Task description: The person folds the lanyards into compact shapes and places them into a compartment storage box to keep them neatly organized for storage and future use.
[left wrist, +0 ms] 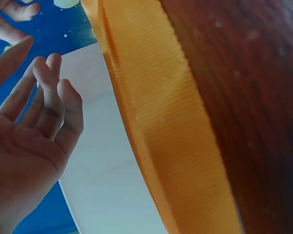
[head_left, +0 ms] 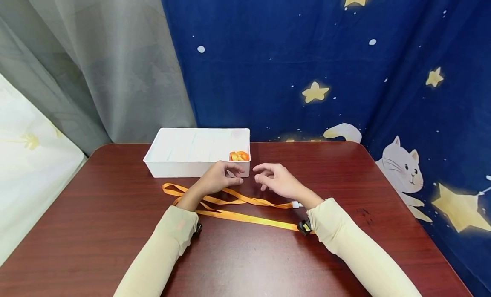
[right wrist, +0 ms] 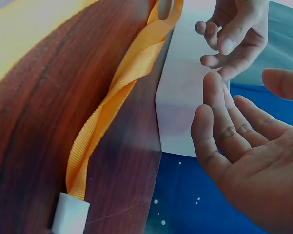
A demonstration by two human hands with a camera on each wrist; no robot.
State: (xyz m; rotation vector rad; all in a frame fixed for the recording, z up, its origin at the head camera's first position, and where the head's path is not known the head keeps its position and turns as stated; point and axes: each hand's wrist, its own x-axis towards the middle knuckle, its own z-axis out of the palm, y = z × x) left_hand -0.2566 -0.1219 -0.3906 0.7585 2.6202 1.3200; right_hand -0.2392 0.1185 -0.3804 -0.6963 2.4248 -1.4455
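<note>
My left hand (head_left: 221, 177) hovers at the front of a white divided box (head_left: 192, 169), its fingers loosely bent with nothing between them. Just to the right, my right hand (head_left: 279, 180) faces it, also holding nothing, fingers relaxed. Below both hands an orange lanyard strap (head_left: 249, 219) lies in long loops across the table, partly hidden by the left wrist. A white end piece (right wrist: 71, 214) sits on the strap near my right wrist. Inside the box's front right compartment rests a coiled orange strap (head_left: 239, 156).
The box stands toward the back edge of a dark red-brown wooden table (head_left: 245, 258). Behind it hang a grey curtain (head_left: 126, 62) and a blue curtain (head_left: 261, 67) with stars. Black wrist straps (head_left: 304, 227) show at the cuffs.
</note>
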